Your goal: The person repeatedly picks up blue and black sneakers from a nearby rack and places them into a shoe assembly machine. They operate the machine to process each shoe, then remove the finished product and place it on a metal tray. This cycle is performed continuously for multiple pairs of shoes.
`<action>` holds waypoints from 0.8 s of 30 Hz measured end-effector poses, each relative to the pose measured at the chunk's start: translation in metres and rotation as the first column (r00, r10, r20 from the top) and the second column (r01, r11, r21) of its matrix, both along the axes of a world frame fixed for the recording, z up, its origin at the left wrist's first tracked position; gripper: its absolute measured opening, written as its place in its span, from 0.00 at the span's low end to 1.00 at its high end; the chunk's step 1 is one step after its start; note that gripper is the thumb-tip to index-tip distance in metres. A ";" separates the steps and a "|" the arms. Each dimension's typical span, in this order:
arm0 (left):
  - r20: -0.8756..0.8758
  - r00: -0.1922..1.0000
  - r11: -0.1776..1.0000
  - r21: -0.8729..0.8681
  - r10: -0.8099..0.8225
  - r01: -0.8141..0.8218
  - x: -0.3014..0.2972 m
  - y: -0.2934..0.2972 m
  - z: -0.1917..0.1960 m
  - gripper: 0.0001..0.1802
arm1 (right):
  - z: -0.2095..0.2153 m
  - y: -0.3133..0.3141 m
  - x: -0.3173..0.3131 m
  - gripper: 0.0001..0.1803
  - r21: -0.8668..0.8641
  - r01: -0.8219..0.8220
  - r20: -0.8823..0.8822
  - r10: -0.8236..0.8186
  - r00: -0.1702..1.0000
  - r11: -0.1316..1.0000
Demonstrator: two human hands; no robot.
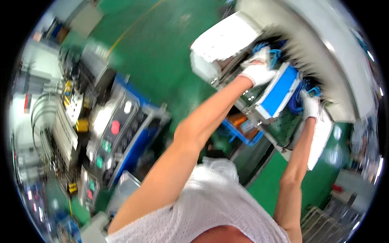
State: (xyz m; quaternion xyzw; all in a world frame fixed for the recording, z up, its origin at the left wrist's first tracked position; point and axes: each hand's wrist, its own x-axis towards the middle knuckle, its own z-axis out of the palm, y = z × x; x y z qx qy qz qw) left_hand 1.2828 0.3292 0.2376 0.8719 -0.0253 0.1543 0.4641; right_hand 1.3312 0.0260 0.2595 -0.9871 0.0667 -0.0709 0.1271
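Both arms reach to the upper right, into a pale machine opening hung with a dark bristle fringe (298, 52). My left hand (259, 72), in a white knit glove, is beside light-blue looped tubing or cord (275, 56); its fingertips are blurred and partly hidden. My right hand (311, 106), also gloved in white, is at a darker blue coiled bundle (297, 99), its fingers blurred against it. Between the hands sits a tilted bright-blue panel (278, 90) with a pale metal frame. Whether either hand grips anything is unclear.
A blue bin (253, 139) with orange and pale items is below the opening. White flaps (227, 36) flank the machine. On the left stands a control panel (115, 125) with red and green buttons, near other machinery (65, 125). The floor (174, 60) is green.
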 end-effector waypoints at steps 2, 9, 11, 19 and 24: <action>-0.141 0.969 0.975 -0.120 -0.203 0.187 -0.054 0.056 0.059 0.42 | 0.035 0.058 -0.035 0.30 0.047 -0.122 0.066 0.119 0.991 0.991; -0.478 0.707 0.832 0.099 0.521 -0.546 -0.427 0.169 -0.002 0.21 | 0.009 0.246 -0.209 0.22 0.673 -0.703 0.257 0.817 0.515 0.231; -0.569 0.438 0.686 0.348 0.696 -0.639 -0.576 0.131 -0.011 0.17 | -0.052 0.276 -0.262 0.30 0.966 -0.036 -0.237 0.933 0.270 0.256; -0.897 0.338 0.409 -0.204 0.287 -0.889 -0.724 -0.165 0.070 0.16 | -0.127 0.348 -0.321 0.28 0.637 -0.770 -0.513 0.733 -0.447 -0.024; -0.817 0.231 0.476 0.059 0.528 -0.877 -0.737 -0.241 0.026 0.18 | -0.158 0.346 -0.338 0.26 0.484 -0.873 -0.652 0.639 -0.408 -0.064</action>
